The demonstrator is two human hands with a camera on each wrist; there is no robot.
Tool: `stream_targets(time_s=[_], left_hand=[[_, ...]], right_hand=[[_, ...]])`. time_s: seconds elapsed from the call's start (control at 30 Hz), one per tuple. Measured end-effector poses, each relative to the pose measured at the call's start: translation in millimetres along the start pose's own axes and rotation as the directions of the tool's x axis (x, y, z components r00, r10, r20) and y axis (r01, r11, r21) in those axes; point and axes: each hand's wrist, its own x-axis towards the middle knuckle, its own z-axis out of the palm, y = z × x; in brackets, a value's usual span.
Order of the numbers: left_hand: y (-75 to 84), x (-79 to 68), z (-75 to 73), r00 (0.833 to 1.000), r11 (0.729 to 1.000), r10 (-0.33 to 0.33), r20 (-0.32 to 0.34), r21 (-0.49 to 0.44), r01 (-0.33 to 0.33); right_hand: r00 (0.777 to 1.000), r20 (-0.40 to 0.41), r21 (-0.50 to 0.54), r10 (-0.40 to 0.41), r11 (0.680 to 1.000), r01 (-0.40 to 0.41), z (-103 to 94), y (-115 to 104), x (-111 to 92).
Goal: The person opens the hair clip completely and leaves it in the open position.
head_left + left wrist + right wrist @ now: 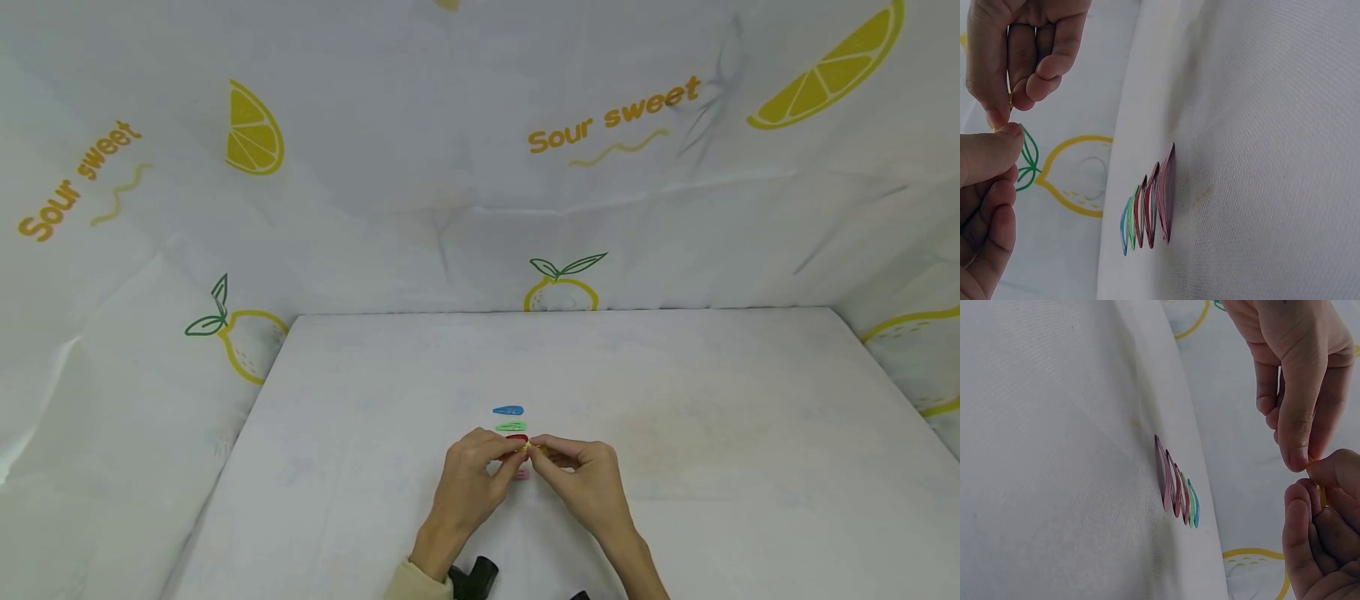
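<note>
A small yellow hair clip (527, 447) is held between both hands above the table. My left hand (471, 475) pinches one end of it between thumb and index finger. My right hand (587, 482) pinches the other end; in the right wrist view a bit of the yellow clip (1322, 495) shows by the right hand (1325, 525). Beneath the hands lies a row of snap hair clips: a blue clip (508, 410) farthest off, a green clip (512, 426), a red clip (517, 437) partly covered by the left fingers, and a pink clip (521, 475) nearest. Both wrist views show another reddish clip (1152, 209) beside the pink one.
A white cloth covers the table (360, 400). Behind it hangs a white backdrop (390, 167) printed with lemons and words. A black device (476, 577) sits at the left wrist, and part of another black thing (580, 596) shows at the bottom edge.
</note>
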Motion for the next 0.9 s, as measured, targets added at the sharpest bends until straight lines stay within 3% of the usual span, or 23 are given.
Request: stream_targets(time_s=[0.43,0.9], left_hand=[[0.5,-2.0,2.3,0.999,0.999,0.015,-0.028,0.037,-0.014],[-0.8,-2.8,3.9,0.998,0.999,0.032,-0.048,0.032,-0.031]], right_hand=[[0.998,-0.033,-0.023,-0.052,0.998,0.051,2.1,1.2,-2.9],[0.998,-0.056,-0.061,-0.019,0.998,0.016,5.4,1.1,-2.7]])
